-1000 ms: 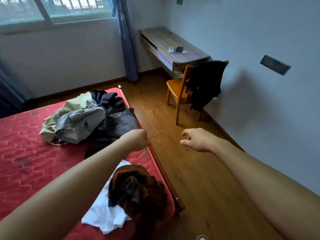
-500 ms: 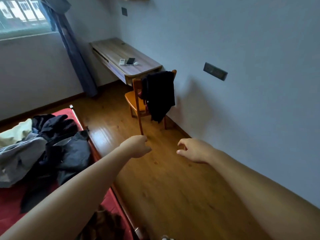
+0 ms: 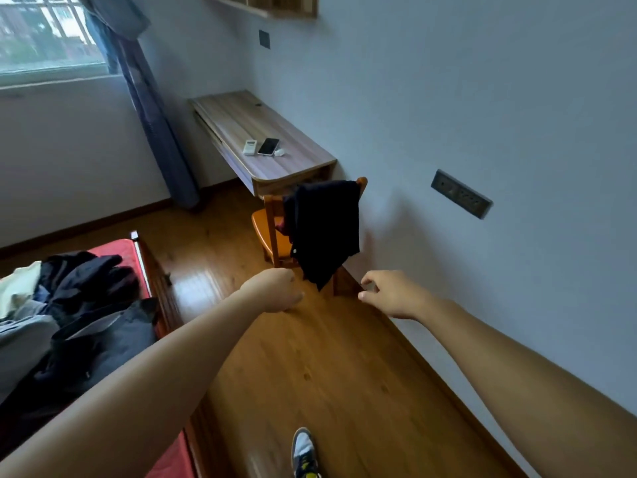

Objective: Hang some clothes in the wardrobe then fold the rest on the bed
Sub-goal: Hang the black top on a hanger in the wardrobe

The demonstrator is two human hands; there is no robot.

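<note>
A dark garment (image 3: 325,229) hangs over the back of an orange wooden chair (image 3: 272,225) by the right wall. Both my arms stretch forward over the floor. My left hand (image 3: 275,291) is loosely curled and holds nothing, a little short of the garment's lower left. My right hand (image 3: 393,294) has relaxed, spread fingers and is empty, just right of the garment's lower tip. A pile of clothes (image 3: 69,305), dark, grey and pale green, lies on the red mattress of the bed (image 3: 117,248) at the left.
A wooden desk (image 3: 241,122) with a phone (image 3: 269,146) and a remote stands behind the chair. A blue curtain (image 3: 151,115) hangs by the window. A wall socket plate (image 3: 460,198) sits on the right wall. My shoe (image 3: 303,453) is on the wooden floor.
The view has swung right and moved forward, away from the bed. The chair with the dark garment is now much closer to both hands. The hands stay empty.
</note>
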